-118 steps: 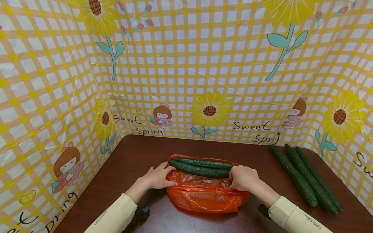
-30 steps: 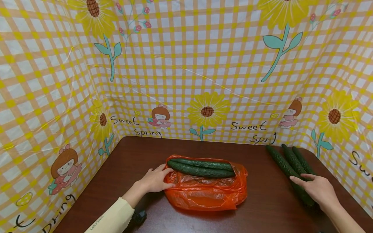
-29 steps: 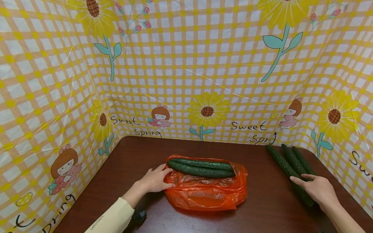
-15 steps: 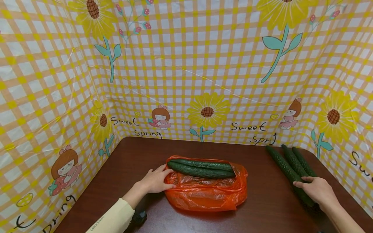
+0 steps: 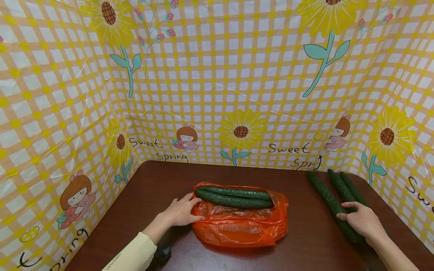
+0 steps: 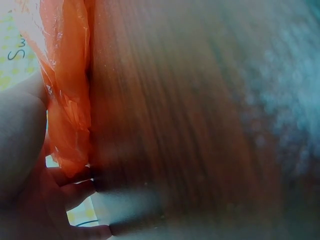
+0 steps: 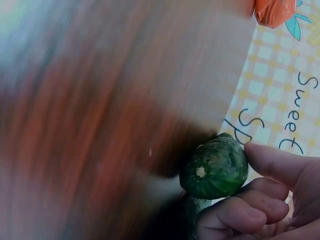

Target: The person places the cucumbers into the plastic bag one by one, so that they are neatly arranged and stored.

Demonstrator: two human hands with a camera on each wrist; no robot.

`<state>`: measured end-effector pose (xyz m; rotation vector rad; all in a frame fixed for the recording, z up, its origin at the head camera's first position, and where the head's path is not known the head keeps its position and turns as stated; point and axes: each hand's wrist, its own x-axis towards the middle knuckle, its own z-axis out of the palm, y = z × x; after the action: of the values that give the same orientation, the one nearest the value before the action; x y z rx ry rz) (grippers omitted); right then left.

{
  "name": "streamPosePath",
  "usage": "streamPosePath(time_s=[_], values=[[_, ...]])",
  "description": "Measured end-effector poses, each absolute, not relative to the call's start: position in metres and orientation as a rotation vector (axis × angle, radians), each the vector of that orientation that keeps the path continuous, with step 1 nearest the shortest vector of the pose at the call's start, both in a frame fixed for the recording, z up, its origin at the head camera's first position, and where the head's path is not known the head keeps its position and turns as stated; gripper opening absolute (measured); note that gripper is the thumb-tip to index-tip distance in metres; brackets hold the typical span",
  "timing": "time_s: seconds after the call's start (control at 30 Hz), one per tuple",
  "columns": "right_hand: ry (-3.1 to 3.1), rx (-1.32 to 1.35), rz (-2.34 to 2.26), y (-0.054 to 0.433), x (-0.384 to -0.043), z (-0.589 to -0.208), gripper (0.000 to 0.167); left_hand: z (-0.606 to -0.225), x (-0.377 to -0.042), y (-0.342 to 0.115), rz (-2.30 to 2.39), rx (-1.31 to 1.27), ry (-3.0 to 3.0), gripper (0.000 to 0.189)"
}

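Note:
An orange-red plastic bag (image 5: pixel 237 231) lies open-topped in the middle of the table, with two cucumbers (image 5: pixel 234 198) side by side in it. My left hand (image 5: pixel 181 210) holds the bag's left end, thumb at the near rim and fingers at the far side. In the left wrist view the bag (image 6: pixel 72 95) passes between palm and fingers (image 6: pixel 77 192). At the right, my right hand (image 5: pixel 364 222) grips the leftmost of three loose cucumbers (image 5: pixel 323 194) near its closer end. The right wrist view shows thumb and fingers around that cucumber (image 7: pixel 215 167).
Two more cucumbers (image 5: pixel 340 186) lie just right of the gripped one, partly hidden by my right hand. The brown table (image 5: pixel 162 177) is walled at the back and sides by a checked, flower-printed cloth (image 5: pixel 217 75). A dark wrist device (image 5: pixel 162 255) shows at my left wrist.
My right hand has left the bag's right end for the loose cucumbers, and the leftmost one has shifted slightly left in its grip. The left hand stays at the bag.

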<state>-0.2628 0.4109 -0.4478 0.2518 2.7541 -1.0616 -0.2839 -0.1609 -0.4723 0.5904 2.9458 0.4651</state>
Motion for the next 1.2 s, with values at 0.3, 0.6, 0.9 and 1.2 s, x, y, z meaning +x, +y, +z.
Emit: streamPosePath(time_s=[0.3,0.6,0.9,1.2], values=[[2.664,0.288,-1.167,0.4065,-0.2648,-0.4496,0.080,-0.4730,-0.2854,-0.1616,0.467,0.600,2.952,0.069],[2.623,0.328,-1.198,0.4085,-0.2619,-0.4522,0.091,-0.4707,-0.2832,-0.1612,0.469,0.595,2.943,0.069],[2.611,0.363,-1.203,0.4069,-0.2598,-0.4516,0.094,-0.4719,-0.2840,-0.1612,0.462,0.596,2.949,0.068],[2.620,0.363,-1.186,0.4031,-0.2568,-0.4491,0.097,-0.4721,-0.2826,-0.1607,0.471,0.592,2.952,0.068]])
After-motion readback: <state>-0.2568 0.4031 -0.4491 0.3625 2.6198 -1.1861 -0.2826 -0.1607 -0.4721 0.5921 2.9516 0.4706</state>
